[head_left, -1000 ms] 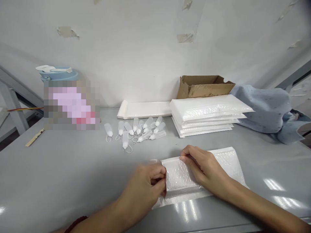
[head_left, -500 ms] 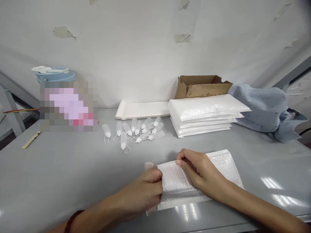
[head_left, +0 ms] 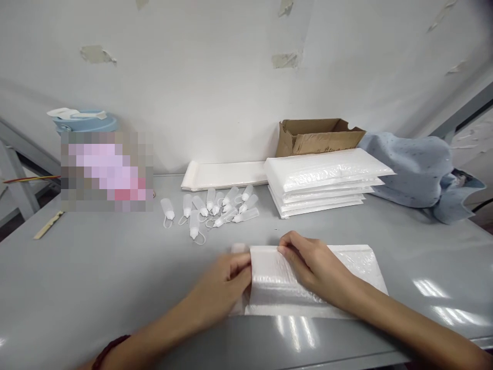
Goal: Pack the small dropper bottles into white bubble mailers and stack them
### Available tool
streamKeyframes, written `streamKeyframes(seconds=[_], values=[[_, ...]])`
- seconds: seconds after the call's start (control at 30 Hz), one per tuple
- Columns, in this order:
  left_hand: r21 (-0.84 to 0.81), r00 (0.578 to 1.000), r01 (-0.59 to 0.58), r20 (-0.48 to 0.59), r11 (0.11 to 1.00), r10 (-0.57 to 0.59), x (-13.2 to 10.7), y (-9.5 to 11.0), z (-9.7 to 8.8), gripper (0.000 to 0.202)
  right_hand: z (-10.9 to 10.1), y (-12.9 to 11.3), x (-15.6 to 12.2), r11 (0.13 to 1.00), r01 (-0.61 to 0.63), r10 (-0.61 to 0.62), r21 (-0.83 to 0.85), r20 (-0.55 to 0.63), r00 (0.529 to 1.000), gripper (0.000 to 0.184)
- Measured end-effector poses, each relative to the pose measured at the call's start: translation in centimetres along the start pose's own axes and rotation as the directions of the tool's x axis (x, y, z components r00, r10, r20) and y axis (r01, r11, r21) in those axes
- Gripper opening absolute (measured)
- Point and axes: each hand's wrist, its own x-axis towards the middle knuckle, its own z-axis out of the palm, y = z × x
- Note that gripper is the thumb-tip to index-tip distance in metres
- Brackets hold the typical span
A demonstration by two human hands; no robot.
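Observation:
A white bubble mailer (head_left: 269,288) lies flat on the grey table in front of me, its open end and flap to the left. My right hand (head_left: 314,262) is closed on it, thumb and index finger pinching the mailer's far edge. At the open end is my left hand (head_left: 221,288), somewhat blurred. Its fingertips reach into the mouth and are hidden there, so I cannot tell whether they hold anything. Beyond the hands lie several small clear squeeze bottles (head_left: 194,223) with white caps and looped straps.
Several padded mailers (head_left: 327,169) are stacked behind my right hand, with a cardboard box (head_left: 321,139) behind them. Flat white mailers (head_left: 227,174) lie near the wall. A light blue cloth-like bundle (head_left: 408,169) is at right, a blue container (head_left: 84,122) at left beside a blurred-out patch.
My left hand has turned and drawn back slightly at the mailer's mouth. The mailer has straightened and its near left corner has moved away from me. My right hand keeps its pinch.

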Motion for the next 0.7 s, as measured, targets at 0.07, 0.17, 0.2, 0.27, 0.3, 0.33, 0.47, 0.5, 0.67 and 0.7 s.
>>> streamKeyframes(seconds=[0.07, 0.17, 0.2, 0.27, 0.3, 0.33, 0.47, 0.5, 0.67, 0.7], values=[[0.255, 0.965, -0.086, -0.219, 0.963, 0.144, 0.0, 0.0, -0.7, 0.025, -0.2, 0.6, 0.2, 0.999, 0.015, -0.021, -0.050, -0.105, 0.994, 0.009], [0.467, 0.866, -0.028, -0.430, 0.884, 0.255, 0.1, -0.1, -1.9, 0.024, -0.6, 0.7, 0.1, 0.973, 0.176, -0.209, -0.151, -0.234, 0.950, 0.014], [0.460, 0.860, 0.013, -0.458, 0.888, 0.225, 0.1, -0.1, -2.3, 0.023, -0.7, 0.5, 0.0, 0.948, 0.268, -0.301, -0.170, -0.212, 0.930, 0.017], [0.353, 0.896, 0.091, -0.437, 0.931, 0.078, 0.3, -0.2, -2.9, 0.025, -0.8, 0.1, -0.3, 0.880, 0.443, -0.461, -0.169, -0.079, 0.884, 0.016], [0.278, 0.921, 0.122, -0.388, 0.953, -0.005, 0.3, -0.2, -3.1, 0.026, -0.7, -0.1, -0.5, 0.850, 0.501, -0.508, -0.163, -0.003, 0.861, 0.016], [0.208, 0.945, 0.148, -0.317, 0.967, -0.076, 0.4, -0.2, -3.3, 0.028, -0.6, -0.3, -0.6, 0.831, 0.532, -0.530, -0.162, 0.059, 0.846, 0.016], [0.065, 0.984, 0.176, -0.046, 0.982, -0.173, 0.5, -0.1, -3.2, 0.026, 0.4, -0.3, -0.7, 0.835, 0.522, -0.506, -0.172, 0.130, 0.852, 0.022], [0.043, 0.984, 0.176, -0.009, 0.983, -0.176, 0.5, -0.1, -3.0, 0.028, 0.6, -0.3, -0.7, 0.842, 0.511, -0.494, -0.173, 0.132, 0.859, 0.023], [0.128, 0.992, 0.123, -0.056, 0.984, -0.117, 0.2, 0.3, -2.2, 0.037, 0.6, -0.4, -0.7, 0.868, 0.471, -0.442, -0.154, 0.192, 0.876, 0.027], [0.194, 0.995, 0.088, -0.068, 0.977, -0.077, 0.1, 0.2, -2.0, 0.035, 0.5, -0.5, -0.8, 0.872, 0.465, -0.431, -0.153, 0.212, 0.877, 0.027]])
